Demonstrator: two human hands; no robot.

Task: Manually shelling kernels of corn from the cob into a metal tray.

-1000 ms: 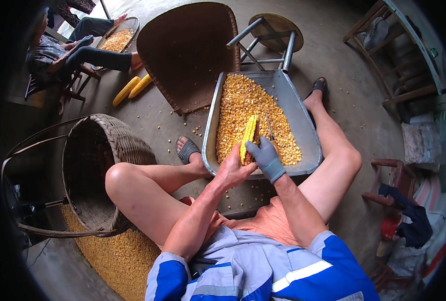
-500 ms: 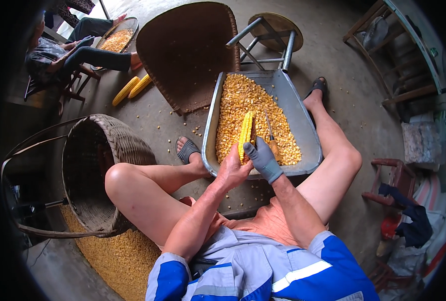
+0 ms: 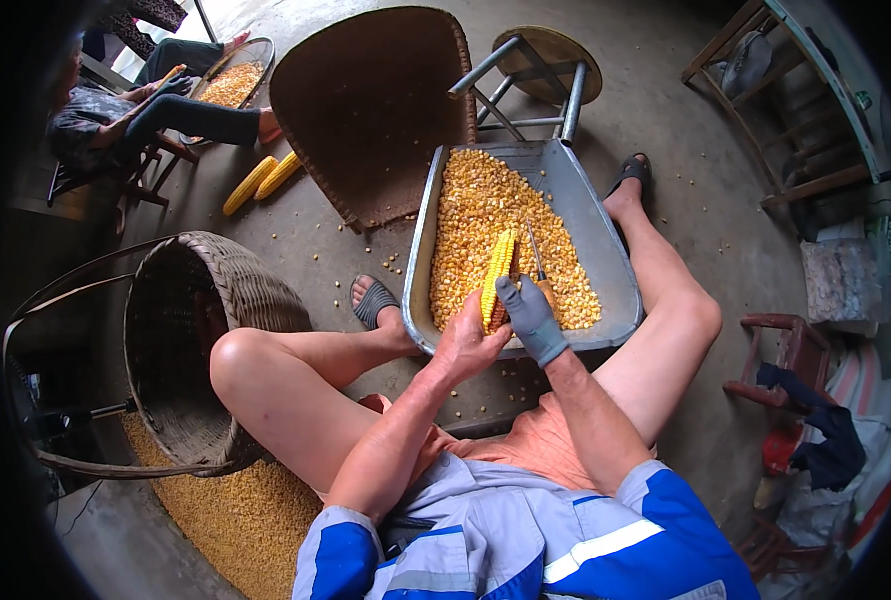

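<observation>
My bare left hand (image 3: 468,338) is closed round the lower end of a yellow corn cob (image 3: 498,268), which slants upward over a metal tub. On the cob's right side some rows look stripped of kernels. My right hand (image 3: 531,318), in a grey glove, presses its thumb against that side; its other fingers are mostly hidden, curled under the cob. Just beyond the glove, a thin metal tool with a wooden handle (image 3: 548,292) rests on the loose corn kernels (image 3: 475,215). The grey tub (image 3: 615,270) sits between my legs.
A woven basket (image 3: 265,290) lies tipped at left, above a kernel heap (image 3: 245,520). Beyond the tub are a brown woven tray (image 3: 365,100) and an overturned stool (image 3: 550,75). Two whole cobs (image 3: 252,184) lie on the floor near a seated person (image 3: 100,130).
The cob has shifted slightly right and down, and the gloved thumb has moved up along its side. At the far left, the seated person now holds up a cob-like object.
</observation>
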